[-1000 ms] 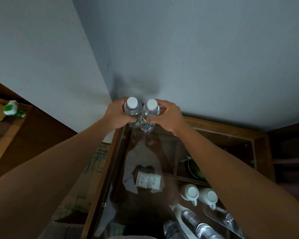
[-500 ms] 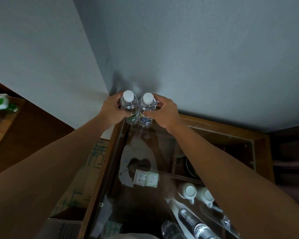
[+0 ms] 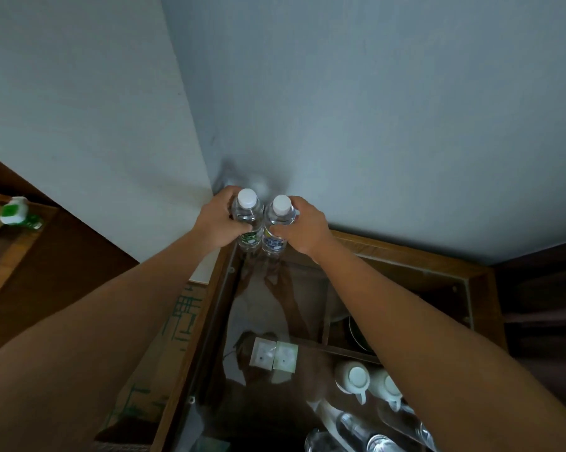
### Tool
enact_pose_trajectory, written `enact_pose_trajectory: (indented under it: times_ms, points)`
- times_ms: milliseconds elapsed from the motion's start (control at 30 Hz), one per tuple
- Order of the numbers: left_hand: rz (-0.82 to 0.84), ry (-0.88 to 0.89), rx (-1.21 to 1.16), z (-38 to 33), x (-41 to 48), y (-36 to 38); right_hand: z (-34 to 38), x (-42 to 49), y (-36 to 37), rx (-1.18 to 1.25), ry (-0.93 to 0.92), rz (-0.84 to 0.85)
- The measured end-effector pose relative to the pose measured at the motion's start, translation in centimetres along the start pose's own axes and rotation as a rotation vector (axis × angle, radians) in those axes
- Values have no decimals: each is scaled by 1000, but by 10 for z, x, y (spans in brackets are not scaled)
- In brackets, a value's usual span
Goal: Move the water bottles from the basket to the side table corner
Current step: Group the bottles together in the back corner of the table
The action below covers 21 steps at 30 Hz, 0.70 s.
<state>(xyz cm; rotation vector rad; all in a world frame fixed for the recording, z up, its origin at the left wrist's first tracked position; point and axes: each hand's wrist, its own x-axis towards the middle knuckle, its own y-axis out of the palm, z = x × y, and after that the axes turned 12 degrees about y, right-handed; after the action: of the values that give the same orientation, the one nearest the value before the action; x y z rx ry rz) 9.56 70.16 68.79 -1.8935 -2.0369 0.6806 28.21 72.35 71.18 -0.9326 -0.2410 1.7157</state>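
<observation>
Head view: at the near end of the side table (image 3: 405, 254) I see clear glasses (image 3: 360, 432) lying down and two white cups (image 3: 353, 378). Whether they sit on its glass top or beneath it, I cannot tell. At the table's far left corner my left hand (image 3: 221, 223) wraps the green-label bottle (image 3: 249, 212) and my right hand (image 3: 303, 228) the blue-label bottle (image 3: 276, 220). The bottles are upright and touching. Both look full and capped, so I judge them weighty, smooth and slightly squashy, and a mid-body hold suits them. The basket is out of view.

head cam | wide-angle | faces fwd+down | near, above side table (image 3: 402, 256) corner by wall (image 3: 373, 109)
</observation>
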Motion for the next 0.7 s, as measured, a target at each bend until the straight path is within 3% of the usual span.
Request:
enact_pose_trajectory:
  times_ms: [367, 700]
  points:
    - [-15, -13, 182, -46, -60, -18, -2, -72, -30, -143, -4, -90]
    - [133, 9, 32, -83, -171, 27, -52, -167, -59, -185, -41, -148]
